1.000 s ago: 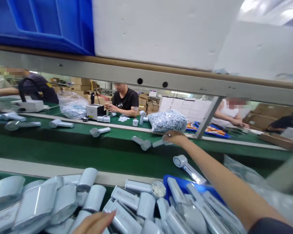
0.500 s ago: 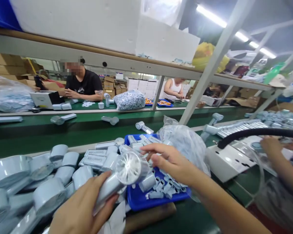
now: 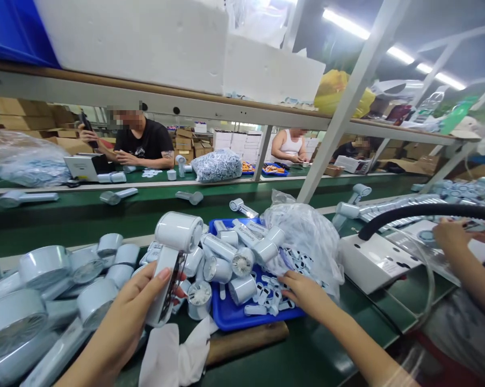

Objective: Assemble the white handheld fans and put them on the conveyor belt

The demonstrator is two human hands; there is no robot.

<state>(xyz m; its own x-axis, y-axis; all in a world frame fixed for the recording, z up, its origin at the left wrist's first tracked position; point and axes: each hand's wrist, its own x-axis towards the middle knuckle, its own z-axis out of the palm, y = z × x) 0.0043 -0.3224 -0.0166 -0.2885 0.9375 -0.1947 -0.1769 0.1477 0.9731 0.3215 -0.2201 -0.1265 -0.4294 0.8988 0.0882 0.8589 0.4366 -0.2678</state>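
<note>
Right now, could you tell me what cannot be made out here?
Head view:
- Handle of the white handheld fan: the left hand covers part of it.
- Right side of the blue tray: the clear plastic bag hides it.
- Small white pieces: too small to identify.
- What the co-worker's hand holds: too small.

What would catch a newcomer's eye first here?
At the front, the left hand grips a white handheld fan, beside a heap of film-wrapped fans. To its right, the right hand reaches the edge of a bright blue tray crowded with white fan parts.
</note>
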